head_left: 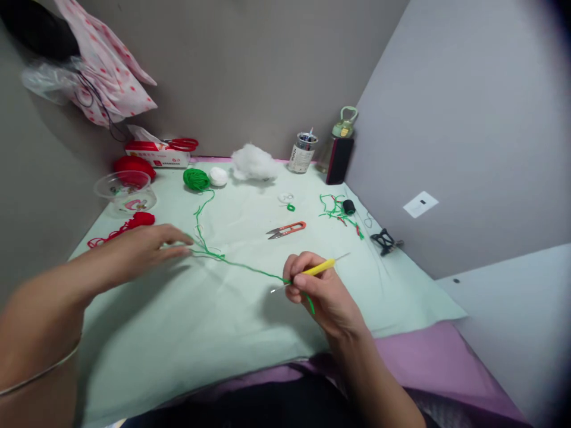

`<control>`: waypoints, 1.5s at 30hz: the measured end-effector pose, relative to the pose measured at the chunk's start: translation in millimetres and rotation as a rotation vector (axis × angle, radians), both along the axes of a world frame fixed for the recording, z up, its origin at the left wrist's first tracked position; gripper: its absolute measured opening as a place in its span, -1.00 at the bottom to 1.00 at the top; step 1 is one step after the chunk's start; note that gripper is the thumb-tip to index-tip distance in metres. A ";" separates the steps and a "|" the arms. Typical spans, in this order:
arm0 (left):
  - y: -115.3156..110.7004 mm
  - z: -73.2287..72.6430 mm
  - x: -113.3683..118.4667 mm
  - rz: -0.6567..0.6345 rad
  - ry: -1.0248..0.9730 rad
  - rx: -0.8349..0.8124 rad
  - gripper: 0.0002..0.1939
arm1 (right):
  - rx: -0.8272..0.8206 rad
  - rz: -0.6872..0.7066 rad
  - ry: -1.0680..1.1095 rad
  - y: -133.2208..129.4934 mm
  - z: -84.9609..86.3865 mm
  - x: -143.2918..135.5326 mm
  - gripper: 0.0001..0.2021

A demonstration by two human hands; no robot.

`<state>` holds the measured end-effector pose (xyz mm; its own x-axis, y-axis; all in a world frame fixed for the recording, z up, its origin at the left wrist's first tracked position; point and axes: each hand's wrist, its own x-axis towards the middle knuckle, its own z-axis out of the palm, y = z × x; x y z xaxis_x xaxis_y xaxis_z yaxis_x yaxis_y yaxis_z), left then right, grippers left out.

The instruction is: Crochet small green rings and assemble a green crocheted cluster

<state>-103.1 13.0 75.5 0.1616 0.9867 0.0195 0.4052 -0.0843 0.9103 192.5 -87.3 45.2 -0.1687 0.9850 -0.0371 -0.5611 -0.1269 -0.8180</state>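
My right hand (316, 288) is closed around a crochet hook (320, 267) with a yellow handle; thin metal shows at both ends. A strand of green yarn (250, 267) is pinched in the same fingers, its short tail hanging below them. From there the strand runs left to my left hand (156, 246), whose fingers are stretched out with thumb and forefinger apart, right beside the yarn. More yarn leads up to a green yarn ball (196, 179). Orange-handled thread snips (286, 230) lie beyond my right hand.
Red yarn (141, 219) and a clear plastic tub (129, 202) are at the left. White stuffing (253, 163), a white ball (218, 176), a pen cup (303, 153) and a phone (339, 161) line the back. Yarn scraps (334, 207) and a black stand (386, 242) lie right.
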 end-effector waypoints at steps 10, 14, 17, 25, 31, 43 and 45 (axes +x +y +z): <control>-82.6 -0.7 90.9 -0.449 -0.816 -0.384 -0.28 | 0.056 -0.050 0.025 0.1 4.6 -21.1 -0.87; -79.9 -10.2 120.3 -0.182 -1.172 -0.266 -0.48 | 0.186 -0.005 -0.006 -5.9 7.5 -31.7 -0.89; -75.1 -19.9 123.0 -0.070 -0.986 0.003 -0.30 | 0.264 -0.054 -0.022 -5.7 6.2 -32.0 -0.90; -97.6 -43.6 121.9 -0.196 -0.567 0.086 -0.59 | 0.555 -0.322 -0.449 -9.3 -2.0 -27.4 -0.78; -100.7 -33.2 123.2 -0.126 -0.891 -0.129 -0.67 | 0.588 -0.322 -0.491 -13.8 -2.6 -26.1 -0.72; -95.2 -34.7 127.7 -0.082 -0.885 -0.164 -0.66 | 0.662 -0.402 -0.587 -10.5 -2.3 -26.2 -0.73; -96.1 -32.5 128.2 -0.074 -0.900 -0.186 -0.69 | 0.646 -0.404 -0.556 -10.2 -3.1 -27.1 -0.74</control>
